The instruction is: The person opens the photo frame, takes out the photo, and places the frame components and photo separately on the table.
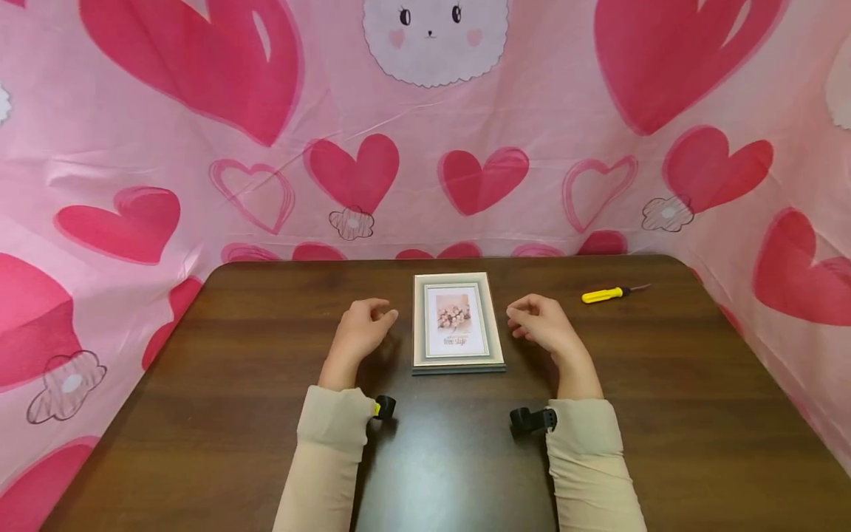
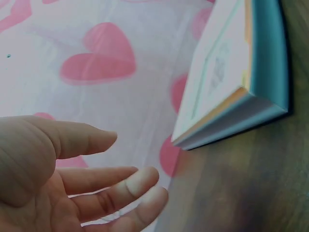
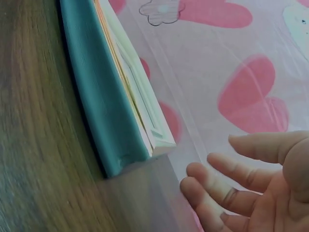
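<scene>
A picture frame (image 1: 422,325) with a pale border lies face up on the brown table, a print of flowers showing inside it. To its left my left hand (image 1: 362,330) hovers with relaxed fingers, apart from the frame. My right hand (image 1: 541,323) is on the other side, its fingers loosely bent and a small gap from the frame's right edge. Both wrist views show the blue-green side (image 2: 270,53) of the frame beyond the fingers. Neither palm holds anything.
A screwdriver (image 1: 603,295) with a yellow handle lies at the table's back right, beyond my right hand. Pink cloth (image 1: 425,111) printed with hearts hangs behind and beside the wooden table (image 1: 219,414). Black wrist cameras (image 1: 528,420) sit at both cuffs.
</scene>
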